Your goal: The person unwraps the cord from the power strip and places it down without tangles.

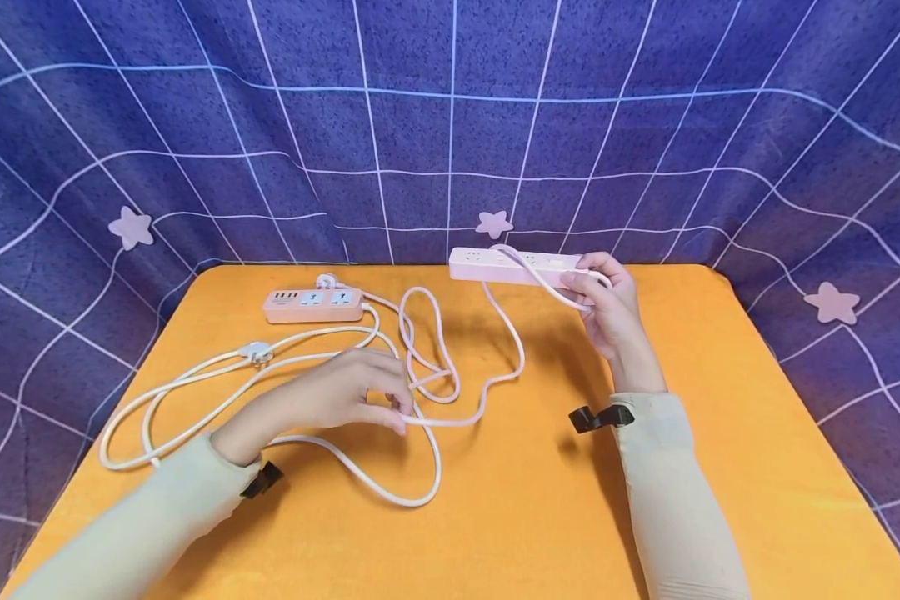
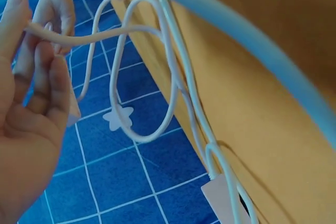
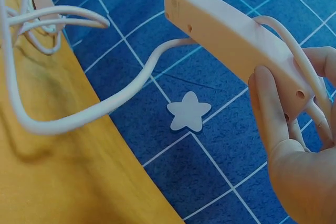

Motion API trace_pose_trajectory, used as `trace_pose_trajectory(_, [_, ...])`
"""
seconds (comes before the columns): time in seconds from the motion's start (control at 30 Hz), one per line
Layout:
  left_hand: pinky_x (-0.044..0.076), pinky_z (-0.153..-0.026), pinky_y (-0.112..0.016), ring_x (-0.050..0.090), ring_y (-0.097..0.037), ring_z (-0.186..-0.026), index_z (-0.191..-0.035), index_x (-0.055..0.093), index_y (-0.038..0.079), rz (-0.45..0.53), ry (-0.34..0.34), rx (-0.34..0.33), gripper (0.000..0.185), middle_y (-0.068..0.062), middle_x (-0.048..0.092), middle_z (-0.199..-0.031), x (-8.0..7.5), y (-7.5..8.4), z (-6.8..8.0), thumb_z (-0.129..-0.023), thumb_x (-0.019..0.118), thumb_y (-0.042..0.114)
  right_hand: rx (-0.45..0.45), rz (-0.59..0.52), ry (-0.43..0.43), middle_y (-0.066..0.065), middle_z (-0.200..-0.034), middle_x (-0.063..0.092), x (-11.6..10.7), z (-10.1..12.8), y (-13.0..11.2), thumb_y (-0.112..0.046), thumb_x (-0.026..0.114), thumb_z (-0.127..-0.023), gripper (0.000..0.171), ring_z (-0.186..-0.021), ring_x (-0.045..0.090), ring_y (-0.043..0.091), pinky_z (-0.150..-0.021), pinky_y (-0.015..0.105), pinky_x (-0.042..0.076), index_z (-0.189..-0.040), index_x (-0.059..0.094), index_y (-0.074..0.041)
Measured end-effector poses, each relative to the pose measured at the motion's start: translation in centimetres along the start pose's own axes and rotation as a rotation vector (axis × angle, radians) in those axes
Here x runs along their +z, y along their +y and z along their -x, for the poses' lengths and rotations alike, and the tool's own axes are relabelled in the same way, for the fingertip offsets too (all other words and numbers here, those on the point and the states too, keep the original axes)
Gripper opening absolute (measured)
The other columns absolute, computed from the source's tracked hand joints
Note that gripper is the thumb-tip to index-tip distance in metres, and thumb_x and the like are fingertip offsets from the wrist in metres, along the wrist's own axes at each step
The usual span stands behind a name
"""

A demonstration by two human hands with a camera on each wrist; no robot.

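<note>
My right hand (image 1: 617, 317) grips one end of a long pale pink power strip (image 1: 474, 268), held up above the back of the table. A stretch of its cord (image 1: 547, 287) passes over the strip and into the same hand. The right wrist view shows the underside of the strip (image 3: 220, 30), with the thumb pressed against it. From the strip the pink cord (image 1: 510, 333) dips and runs left to my left hand (image 1: 345, 387), which pinches it between thumb and fingers. In the left wrist view the cord (image 2: 94, 37) crosses those fingertips.
A second, shorter pink power strip (image 1: 313, 310) with USB ports lies at the back left. Its white cord (image 1: 195, 383) spreads in wide loops, with a white plug (image 1: 256, 353) among them. Another plug (image 1: 327, 282) lies behind that strip. A blue grid curtain (image 1: 420, 133) stands behind the orange table (image 1: 510, 517).
</note>
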State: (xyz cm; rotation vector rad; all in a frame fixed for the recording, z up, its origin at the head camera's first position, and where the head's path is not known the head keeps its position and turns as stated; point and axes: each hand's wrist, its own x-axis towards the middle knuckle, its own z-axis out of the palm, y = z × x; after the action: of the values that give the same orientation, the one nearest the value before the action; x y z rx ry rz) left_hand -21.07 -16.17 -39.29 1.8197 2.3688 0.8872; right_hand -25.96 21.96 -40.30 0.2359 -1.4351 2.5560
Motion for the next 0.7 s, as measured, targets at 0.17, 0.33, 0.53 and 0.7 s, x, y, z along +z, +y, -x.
trace_pose_trajectory(0.17, [0.05, -0.084, -0.024, 0.058, 0.0, -0.091, -0.088, 0.071, 0.031, -0.112, -0.121, -0.038, 0.019, 0.019, 0.062, -0.089, 1.3, -0.6, 0.7, -0.082, 0.088, 0.036, 0.007, 0.0, -0.004, 0.006, -0.087, 0.066, 0.2, 0.0, 0.0, 0.019, 0.06, -0.087, 0.028, -0.071, 0.071, 0.011, -0.066, 0.022, 0.062, -0.089, 0.066, -0.008])
trace_pose_trajectory(0.33, [0.052, -0.086, -0.026, 0.058, -0.001, -0.09, -0.086, 0.071, 0.03, -0.18, -0.183, -0.048, 0.02, 0.018, 0.063, -0.089, 2.5, -1.5, 1.1, -0.08, 0.088, 0.04, 0.006, -0.005, -0.005, 0.006, -0.086, 0.066, 0.1, 0.1, 0.1, 0.019, 0.06, -0.087, 0.028, -0.072, 0.071, 0.011, -0.066, 0.022, 0.062, -0.089, 0.066, -0.008])
trace_pose_trajectory(0.53, [0.052, -0.085, -0.028, 0.058, -0.003, -0.089, -0.084, 0.071, 0.026, -0.207, -0.233, -0.097, 0.023, 0.015, 0.063, -0.088, 3.3, -2.0, 1.4, -0.077, 0.091, 0.034, 0.004, -0.007, -0.004, 0.005, -0.086, 0.066, 0.1, 0.1, 0.1, 0.018, 0.06, -0.086, 0.027, -0.071, 0.07, 0.01, -0.063, 0.02, 0.06, -0.09, 0.066, -0.008])
trace_pose_trajectory(0.7, [0.053, -0.084, -0.026, 0.06, -0.004, -0.09, -0.088, 0.073, 0.023, -0.177, -0.257, -0.153, 0.019, 0.012, 0.065, -0.089, 3.6, -2.3, 1.7, -0.08, 0.091, 0.024, 0.008, -0.001, -0.004, 0.005, -0.087, 0.065, 0.1, 0.0, 0.0, 0.018, 0.06, -0.087, 0.027, -0.07, 0.068, 0.009, -0.061, 0.018, 0.058, -0.09, 0.066, -0.008])
